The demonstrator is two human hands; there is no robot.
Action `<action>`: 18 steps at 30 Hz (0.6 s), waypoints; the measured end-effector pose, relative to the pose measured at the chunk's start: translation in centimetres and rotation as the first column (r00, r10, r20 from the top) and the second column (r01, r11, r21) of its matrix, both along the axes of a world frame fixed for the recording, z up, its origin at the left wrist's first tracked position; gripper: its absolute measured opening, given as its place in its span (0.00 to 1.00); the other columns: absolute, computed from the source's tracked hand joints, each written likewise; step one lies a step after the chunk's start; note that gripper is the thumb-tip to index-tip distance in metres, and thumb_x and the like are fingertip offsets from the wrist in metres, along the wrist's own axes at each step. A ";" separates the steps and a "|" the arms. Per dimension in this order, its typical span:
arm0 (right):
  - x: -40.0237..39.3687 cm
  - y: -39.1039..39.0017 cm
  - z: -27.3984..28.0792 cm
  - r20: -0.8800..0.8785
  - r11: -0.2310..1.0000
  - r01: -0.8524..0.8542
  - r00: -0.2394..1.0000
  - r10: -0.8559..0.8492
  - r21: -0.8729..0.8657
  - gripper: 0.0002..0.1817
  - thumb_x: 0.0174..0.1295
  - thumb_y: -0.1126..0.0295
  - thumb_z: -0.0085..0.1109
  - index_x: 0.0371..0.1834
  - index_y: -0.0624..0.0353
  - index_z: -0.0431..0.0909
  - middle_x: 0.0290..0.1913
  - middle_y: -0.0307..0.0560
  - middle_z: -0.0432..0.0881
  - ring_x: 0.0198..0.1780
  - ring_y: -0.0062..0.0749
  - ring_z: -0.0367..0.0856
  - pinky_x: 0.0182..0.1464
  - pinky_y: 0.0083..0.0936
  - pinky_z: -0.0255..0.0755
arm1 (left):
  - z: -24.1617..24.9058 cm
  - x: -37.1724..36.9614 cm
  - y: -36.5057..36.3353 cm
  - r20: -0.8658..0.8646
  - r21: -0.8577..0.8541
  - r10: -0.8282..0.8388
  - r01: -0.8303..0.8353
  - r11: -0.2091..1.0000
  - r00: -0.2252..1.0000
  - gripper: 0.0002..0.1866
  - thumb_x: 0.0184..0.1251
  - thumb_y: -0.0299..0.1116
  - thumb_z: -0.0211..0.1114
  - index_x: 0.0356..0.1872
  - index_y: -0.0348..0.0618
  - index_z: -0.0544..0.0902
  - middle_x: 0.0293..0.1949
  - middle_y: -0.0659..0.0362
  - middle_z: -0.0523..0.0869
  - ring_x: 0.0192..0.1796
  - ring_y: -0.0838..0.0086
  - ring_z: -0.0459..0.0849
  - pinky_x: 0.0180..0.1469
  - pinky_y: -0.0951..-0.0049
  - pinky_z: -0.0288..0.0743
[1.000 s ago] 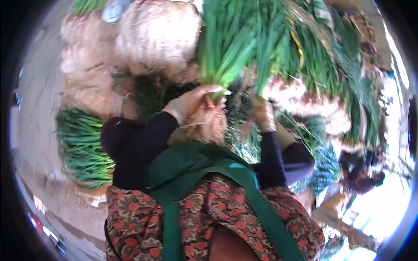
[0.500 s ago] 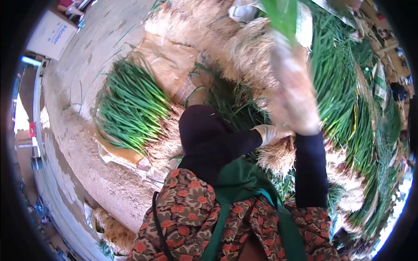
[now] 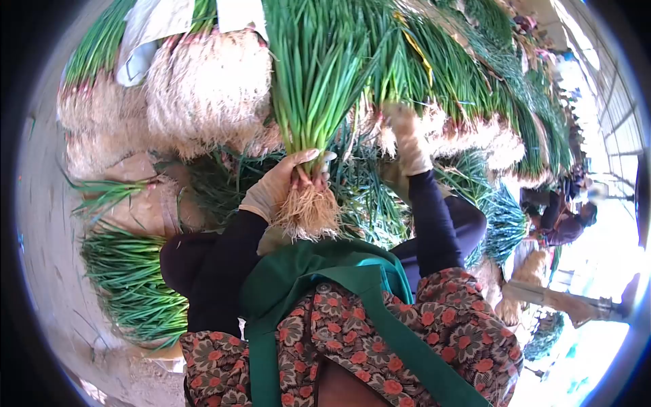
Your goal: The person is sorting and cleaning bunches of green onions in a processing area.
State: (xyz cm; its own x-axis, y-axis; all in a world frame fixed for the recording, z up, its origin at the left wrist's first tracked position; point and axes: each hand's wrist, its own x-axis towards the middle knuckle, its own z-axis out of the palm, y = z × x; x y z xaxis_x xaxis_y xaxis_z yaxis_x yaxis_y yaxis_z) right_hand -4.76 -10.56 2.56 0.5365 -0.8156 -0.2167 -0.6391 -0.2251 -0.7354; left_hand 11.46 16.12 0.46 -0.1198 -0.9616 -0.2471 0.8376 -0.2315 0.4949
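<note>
My gloved left hand (image 3: pixel 274 184) is wrapped round the base of a bunch of green onions (image 3: pixel 315 95), just above its hanging pale roots (image 3: pixel 308 209). The bunch stands upright with its green leaves pointing away from me. To the right, my gloved right hand (image 3: pixel 409 139) reaches forward, close to the roots of piled onions (image 3: pixel 434 125). Its fingers are blurred, and whether they hold anything cannot be made out.
Thick root bundles (image 3: pixel 210 85) lie at upper left. A pile of onions (image 3: pixel 132 285) rests on the floor at lower left, below a small loose bunch (image 3: pixel 115 193). Long onion rows run to the upper right. Another person (image 3: pixel 566 220) is at far right.
The view has swung to the right. My left hand now holds a bunch upright in front of me. My right hand has moved away from my left hand to the onion row.
</note>
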 end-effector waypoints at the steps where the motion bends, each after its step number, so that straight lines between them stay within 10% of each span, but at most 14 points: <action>1: -1.8 1.8 -3.0 0.073 0.999 -0.008 0.997 0.005 0.036 0.09 0.66 0.68 0.50 0.42 0.60 0.78 0.41 0.48 0.82 0.36 0.21 0.78 0.32 0.20 0.72 | -0.3 -0.2 -0.4 -0.009 0.009 0.005 -0.005 1.000 1.000 0.31 0.63 0.49 0.57 0.57 0.29 0.69 0.31 0.56 0.79 0.34 0.73 0.79 0.35 0.75 0.76; 4: -3.6 5.1 -10.5 0.143 0.974 -0.080 0.988 0.050 0.213 0.10 0.67 0.65 0.50 0.41 0.59 0.78 0.29 0.34 0.74 0.31 0.21 0.71 0.34 0.20 0.65 | -0.6 -1.1 -1.8 -0.127 -0.017 -0.021 0.019 1.000 0.992 0.29 0.64 0.47 0.57 0.56 0.31 0.70 0.32 0.56 0.79 0.37 0.69 0.79 0.40 0.70 0.76; 7: -1.3 7.4 -9.9 0.176 0.935 -0.038 0.984 -0.027 0.352 0.18 0.64 0.57 0.54 0.39 0.63 0.78 0.27 0.41 0.80 0.28 0.25 0.75 0.35 0.23 0.69 | 0.9 -2.6 -3.1 -0.164 0.035 0.093 -0.088 0.995 0.982 0.25 0.64 0.44 0.58 0.49 0.29 0.72 0.24 0.51 0.80 0.32 0.66 0.80 0.46 0.63 0.75; 9: -1.6 8.0 -11.5 0.230 1.000 -0.027 0.973 0.024 0.008 0.18 0.63 0.57 0.54 0.39 0.65 0.78 0.32 0.51 0.84 0.35 0.34 0.82 0.40 0.27 0.73 | 2.0 -3.2 -3.9 -0.109 0.045 0.145 -0.141 0.989 0.983 0.24 0.64 0.44 0.58 0.47 0.29 0.73 0.23 0.51 0.80 0.31 0.65 0.80 0.46 0.63 0.75; 11: -1.9 11.0 -2.0 -0.206 0.994 -0.070 0.977 0.053 -0.080 0.18 0.63 0.57 0.54 0.46 0.62 0.77 0.35 0.57 0.83 0.39 0.40 0.84 0.42 0.30 0.74 | 1.3 -3.0 -4.4 -0.012 0.052 0.082 -0.082 0.995 0.997 0.22 0.65 0.44 0.57 0.44 0.30 0.75 0.23 0.51 0.81 0.32 0.64 0.81 0.44 0.65 0.77; 13: -3.7 12.7 -1.9 -0.036 0.975 -0.204 0.979 0.201 -0.085 0.15 0.63 0.60 0.54 0.44 0.59 0.78 0.38 0.55 0.83 0.39 0.40 0.82 0.42 0.29 0.73 | 1.1 -3.6 -5.1 0.125 0.129 0.058 -0.074 0.989 0.990 0.22 0.65 0.44 0.57 0.43 0.31 0.76 0.24 0.51 0.81 0.32 0.63 0.82 0.42 0.67 0.78; 14: -5.5 12.6 -7.4 0.409 0.918 -0.218 0.910 0.069 0.330 0.11 0.61 0.64 0.57 0.39 0.59 0.79 0.42 0.54 0.81 0.41 0.41 0.80 0.42 0.27 0.72 | 0.0 -3.7 -5.2 0.046 0.142 0.020 -0.026 0.990 0.999 0.22 0.65 0.45 0.57 0.44 0.31 0.77 0.24 0.51 0.81 0.33 0.62 0.83 0.39 0.70 0.78; 18: -7.8 9.7 -8.0 0.271 0.891 -0.388 0.854 0.444 -0.238 0.12 0.65 0.62 0.50 0.38 0.60 0.78 0.31 0.48 0.78 0.32 0.38 0.75 0.36 0.26 0.70 | 0.2 -5.3 -5.8 -0.114 -0.003 0.098 -0.099 0.995 0.989 0.20 0.65 0.44 0.56 0.46 0.33 0.75 0.30 0.51 0.81 0.35 0.63 0.81 0.43 0.67 0.76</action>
State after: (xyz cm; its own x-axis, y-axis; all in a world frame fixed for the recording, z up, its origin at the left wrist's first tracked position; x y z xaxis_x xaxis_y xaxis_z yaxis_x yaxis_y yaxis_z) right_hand -12.52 -0.86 -5.44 0.8496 -0.5092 0.1376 -0.2032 -0.5566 -0.8055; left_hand 6.14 10.36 0.70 -0.0512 -0.9721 -0.2289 0.9071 -0.1411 0.3966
